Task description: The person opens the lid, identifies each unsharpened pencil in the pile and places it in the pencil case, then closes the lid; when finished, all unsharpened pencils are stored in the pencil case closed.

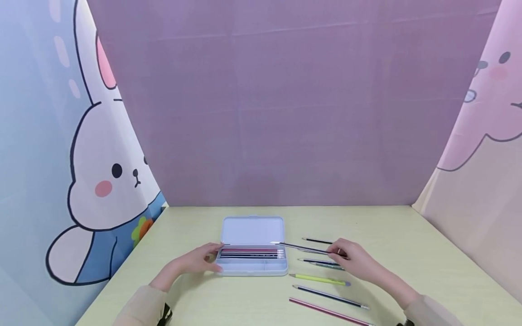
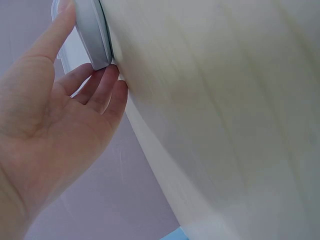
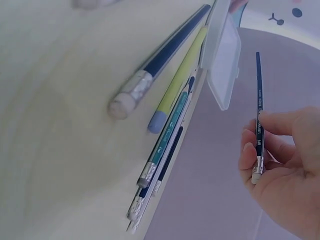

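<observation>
An open white pencil case (image 1: pixel 253 268) lies on the table, its lid (image 1: pixel 253 230) tipped back. Several pencils (image 1: pixel 248 254) lie side by side in its rear compartment. My left hand (image 1: pixel 198 261) holds the case's left end between thumb and fingers; the left wrist view shows that hand (image 2: pixel 65 105) against the case's end (image 2: pixel 92 35). My right hand (image 1: pixel 356 259) pinches a dark pencil (image 1: pixel 302 247) near its eraser end, its far tip by the case's right rear corner. In the right wrist view this dark pencil (image 3: pixel 259 95) has a white eraser.
Right of the case, loose pencils lie in a rough column: a yellow-green one (image 1: pixel 320 279), a dark blue one (image 1: pixel 330 296), a dark red one (image 1: pixel 326 311) nearest the front, and several under or behind my right hand. A purple cloth (image 1: pixel 285 113) hangs behind the table (image 1: pixel 195 308).
</observation>
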The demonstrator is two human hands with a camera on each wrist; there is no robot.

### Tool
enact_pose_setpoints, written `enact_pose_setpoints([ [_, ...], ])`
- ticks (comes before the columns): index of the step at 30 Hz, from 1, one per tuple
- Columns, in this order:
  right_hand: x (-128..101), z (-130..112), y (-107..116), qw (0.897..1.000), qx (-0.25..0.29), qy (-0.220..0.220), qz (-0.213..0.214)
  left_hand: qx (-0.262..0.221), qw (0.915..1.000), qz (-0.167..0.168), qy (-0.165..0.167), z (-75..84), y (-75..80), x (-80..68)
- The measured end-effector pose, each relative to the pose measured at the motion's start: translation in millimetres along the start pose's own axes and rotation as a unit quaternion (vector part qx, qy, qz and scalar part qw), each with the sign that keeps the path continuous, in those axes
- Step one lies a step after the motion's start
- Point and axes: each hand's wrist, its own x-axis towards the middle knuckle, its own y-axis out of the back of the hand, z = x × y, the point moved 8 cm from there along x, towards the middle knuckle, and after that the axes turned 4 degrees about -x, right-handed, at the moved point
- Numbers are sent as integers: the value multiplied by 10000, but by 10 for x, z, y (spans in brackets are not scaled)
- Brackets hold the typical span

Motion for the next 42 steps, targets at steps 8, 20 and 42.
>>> enact_pose_setpoints([
  [8,100,-9,-60,9999,-10,-131,-76,23,10000,-5,-57,23,5,-9],
  [20,282,-54,-174,9999,-58,-16,121,-28,9999,-74,-63,34,-5,-17],
  [42,731,-239,-496,9999,3,129,32,-56,9999,-29,-104,43,-3,-34],
])
